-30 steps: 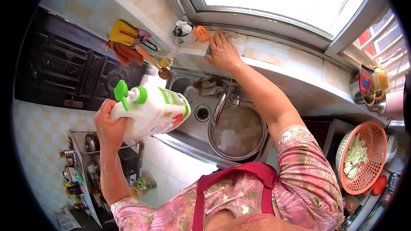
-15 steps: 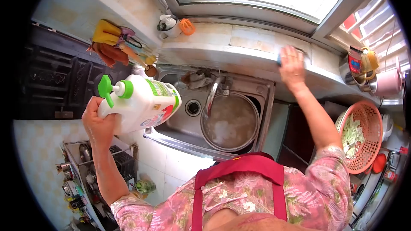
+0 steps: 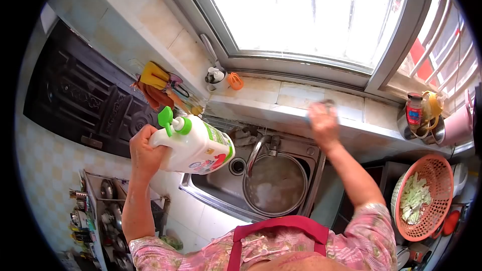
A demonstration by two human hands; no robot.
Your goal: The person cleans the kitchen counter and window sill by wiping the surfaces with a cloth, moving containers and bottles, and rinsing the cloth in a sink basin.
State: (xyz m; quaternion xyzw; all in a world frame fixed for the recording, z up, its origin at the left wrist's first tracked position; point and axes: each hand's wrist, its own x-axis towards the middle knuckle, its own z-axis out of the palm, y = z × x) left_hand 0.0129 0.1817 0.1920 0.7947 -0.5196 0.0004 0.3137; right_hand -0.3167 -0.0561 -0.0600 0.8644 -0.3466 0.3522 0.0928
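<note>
My left hand is wrapped round the handle of a big white pump bottle with a green pump head and a printed label. The bottle is tilted, held in the air over the left part of the steel sink. My right hand presses a small blue-grey sponge to the front edge of the tiled window sill. Motion blurs this hand, and its fingers mostly cover the sponge. Below, a round metal pot full of cloudy water stands in the sink under the faucet.
A wet rag lies at the sink's back edge. On the sill stand a white mug and an orange ring-shaped item. Yellow gloves hang at left. To the right are an orange colander of chopped greens and a pink pot.
The view has tilted up, showing more window. My right hand has moved left along the sill with the sponge. My left hand still holds the bottle.
</note>
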